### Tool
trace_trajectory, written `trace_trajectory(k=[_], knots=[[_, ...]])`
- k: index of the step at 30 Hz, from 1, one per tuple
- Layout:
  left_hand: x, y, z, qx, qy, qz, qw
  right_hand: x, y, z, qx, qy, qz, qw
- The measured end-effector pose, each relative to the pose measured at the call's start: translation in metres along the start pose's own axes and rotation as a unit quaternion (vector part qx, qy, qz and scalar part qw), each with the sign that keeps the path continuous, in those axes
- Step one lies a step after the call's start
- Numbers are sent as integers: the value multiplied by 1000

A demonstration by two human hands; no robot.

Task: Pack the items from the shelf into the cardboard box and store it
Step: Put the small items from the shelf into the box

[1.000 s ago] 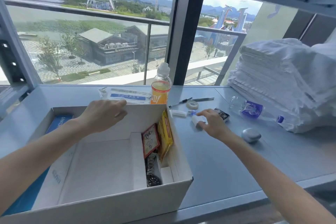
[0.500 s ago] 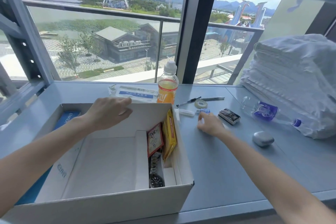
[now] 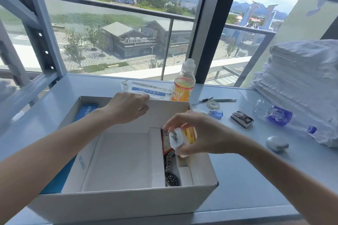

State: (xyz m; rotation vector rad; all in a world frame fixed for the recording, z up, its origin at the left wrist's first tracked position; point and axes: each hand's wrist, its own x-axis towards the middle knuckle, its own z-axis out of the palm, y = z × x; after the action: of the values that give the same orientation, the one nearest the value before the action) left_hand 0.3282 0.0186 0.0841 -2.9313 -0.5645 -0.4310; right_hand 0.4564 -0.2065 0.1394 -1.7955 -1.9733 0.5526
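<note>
An open white cardboard box (image 3: 128,204) stands on the grey shelf (image 3: 247,179). My left hand (image 3: 128,108) grips the box's far wall. My right hand (image 3: 199,133) holds a small white charger plug (image 3: 176,139) over the box's right compartment. In that compartment stand a red packet (image 3: 165,142) and a yellow packet (image 3: 190,134), with a wristwatch (image 3: 171,175) below them. A blue box (image 3: 86,113) lies along the left inner side.
On the shelf lie an orange drink bottle (image 3: 183,83), a flat clear packet (image 3: 146,88), pens (image 3: 215,100), a tape roll (image 3: 213,104), a blue-capped item (image 3: 216,114), a dark tin (image 3: 241,118), a water bottle (image 3: 281,116) and a grey pebble-shaped case (image 3: 277,143). Folded white towels (image 3: 301,82) are stacked at right.
My right hand picked the white charger plug off the shelf and carried it left, over the box's right compartment. My left hand stayed on the box's far wall.
</note>
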Motion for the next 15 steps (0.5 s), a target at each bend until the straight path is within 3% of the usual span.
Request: trace_trajectory(k=[5,11,15], knots=[[1,-1,-1,3,9,7,1000,22,-2,25,-142,-81,2,987],[4,-7,1,11,24,26,999,22,3,44,-327,-129,10,936],[5,-10,3,7,20,25,999,21,5,45,-308,-142,4,941]])
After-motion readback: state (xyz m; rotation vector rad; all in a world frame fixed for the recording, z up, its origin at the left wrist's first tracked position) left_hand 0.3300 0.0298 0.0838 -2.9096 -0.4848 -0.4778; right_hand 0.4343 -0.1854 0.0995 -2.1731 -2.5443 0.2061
